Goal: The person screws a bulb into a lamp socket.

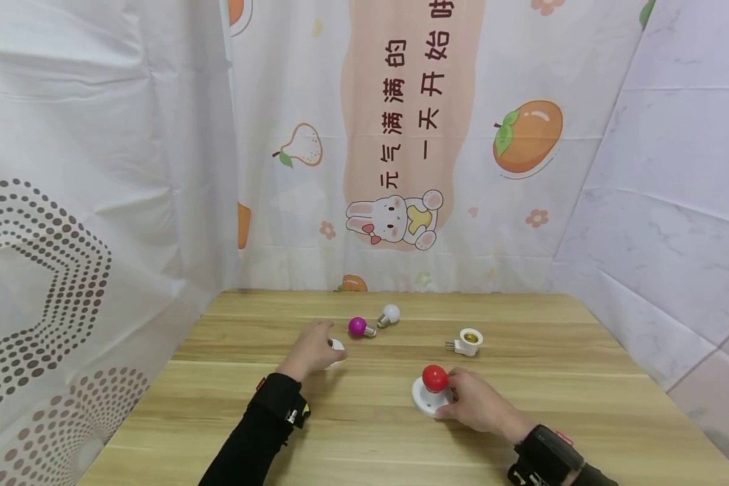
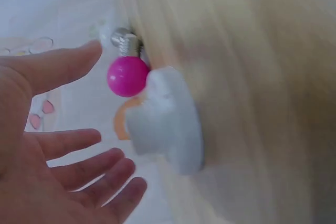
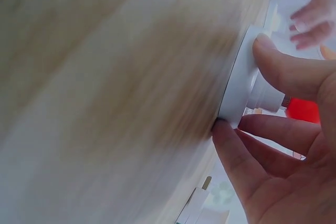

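Observation:
My right hand (image 1: pixel 476 401) grips the rim of a round white lamp holder (image 1: pixel 425 403) that carries a red bulb (image 1: pixel 435 378). In the right wrist view the thumb lies on the disc-shaped base (image 3: pixel 241 85), with the other fingers around its lower edge. My left hand (image 1: pixel 311 347) reaches over a second white lamp holder (image 2: pixel 178 124), its thumb and fingers spread apart. The left wrist view shows a gap between those fingers and the holder, which has no bulb in it. Just beyond stands a magenta bulb (image 2: pixel 127 76) with a metal screw base, lying on its side.
A white bulb (image 1: pixel 391 313) lies behind the magenta one. Right of centre is a white plug-in socket (image 1: pixel 469 341) with metal prongs. The wooden table (image 1: pixel 364 439) is bordered by a printed curtain (image 1: pixel 316 202) at the back and hanging sheets at both sides.

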`<state>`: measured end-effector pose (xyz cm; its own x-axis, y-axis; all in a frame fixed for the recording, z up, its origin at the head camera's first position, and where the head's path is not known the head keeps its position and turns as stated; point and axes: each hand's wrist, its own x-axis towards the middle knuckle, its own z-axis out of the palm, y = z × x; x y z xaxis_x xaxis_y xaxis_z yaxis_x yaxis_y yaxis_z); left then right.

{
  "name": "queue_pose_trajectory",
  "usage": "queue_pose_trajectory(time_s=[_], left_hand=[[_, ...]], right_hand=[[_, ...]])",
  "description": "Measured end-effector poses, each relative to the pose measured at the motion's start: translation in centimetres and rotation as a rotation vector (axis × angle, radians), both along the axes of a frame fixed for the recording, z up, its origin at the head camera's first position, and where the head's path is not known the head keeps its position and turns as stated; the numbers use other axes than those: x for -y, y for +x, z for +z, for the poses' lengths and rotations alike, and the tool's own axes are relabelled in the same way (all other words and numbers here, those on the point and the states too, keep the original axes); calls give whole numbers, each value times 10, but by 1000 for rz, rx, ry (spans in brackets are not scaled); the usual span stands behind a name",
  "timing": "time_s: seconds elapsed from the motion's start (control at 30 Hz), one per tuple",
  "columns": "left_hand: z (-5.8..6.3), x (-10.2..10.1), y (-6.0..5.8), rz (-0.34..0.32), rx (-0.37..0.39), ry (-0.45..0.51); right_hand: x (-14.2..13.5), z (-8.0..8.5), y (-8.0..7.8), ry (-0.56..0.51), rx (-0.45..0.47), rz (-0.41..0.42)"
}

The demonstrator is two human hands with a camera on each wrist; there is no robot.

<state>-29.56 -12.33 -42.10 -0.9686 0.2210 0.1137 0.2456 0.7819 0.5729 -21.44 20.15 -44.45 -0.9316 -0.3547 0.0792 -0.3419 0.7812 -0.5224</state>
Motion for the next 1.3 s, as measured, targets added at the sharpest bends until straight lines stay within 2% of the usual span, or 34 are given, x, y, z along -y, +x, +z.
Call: queue_pose_trajectory(time_s=[0.13, 0.3, 0.5, 0.9, 1.07, 1.3], left_hand=[[-7, 6, -1, 18, 50, -1], [-10, 6, 0, 41, 75, -38], [-12, 6, -1, 51, 68, -55], [-21, 10, -3, 73, 27, -97], [-23, 13, -6, 87, 40, -86], [-25, 16, -9, 109, 80, -69]], right_hand=[[-3, 0, 0, -1, 8, -24], [-11, -1, 0, -3, -6, -32], [-25, -1, 0, 10, -33, -50], [-57, -1, 2, 0, -18, -112], [-70, -1, 3, 0, -13, -156], [-88, -3, 3, -3, -35, -170]])
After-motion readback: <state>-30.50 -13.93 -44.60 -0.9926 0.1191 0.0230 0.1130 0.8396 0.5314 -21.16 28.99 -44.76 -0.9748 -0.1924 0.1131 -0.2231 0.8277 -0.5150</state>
